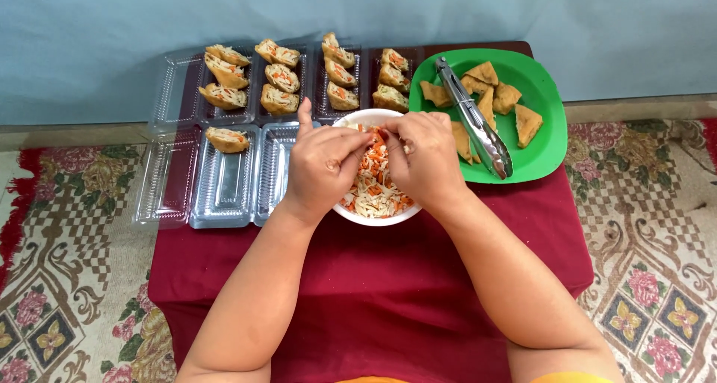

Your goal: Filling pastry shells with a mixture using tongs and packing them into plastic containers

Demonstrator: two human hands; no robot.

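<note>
Both hands hover together over a white bowl [371,218] of shredded cabbage and carrot [373,192]. My left hand [320,162] cups something mostly hidden, thumb raised. My right hand [426,155] pinches shredded filling against it at the fingertips. What lies inside the left hand cannot be made out. A green plate [549,140] to the right holds several fried tofu triangles [526,121] and metal tongs [474,118].
Clear plastic trays [224,181] sit at the back left; the far row holds several stuffed tofu pieces [280,76], and one piece [226,139] lies in a near tray. All rests on a low table with a dark red cloth [373,293], over a patterned carpet [650,226].
</note>
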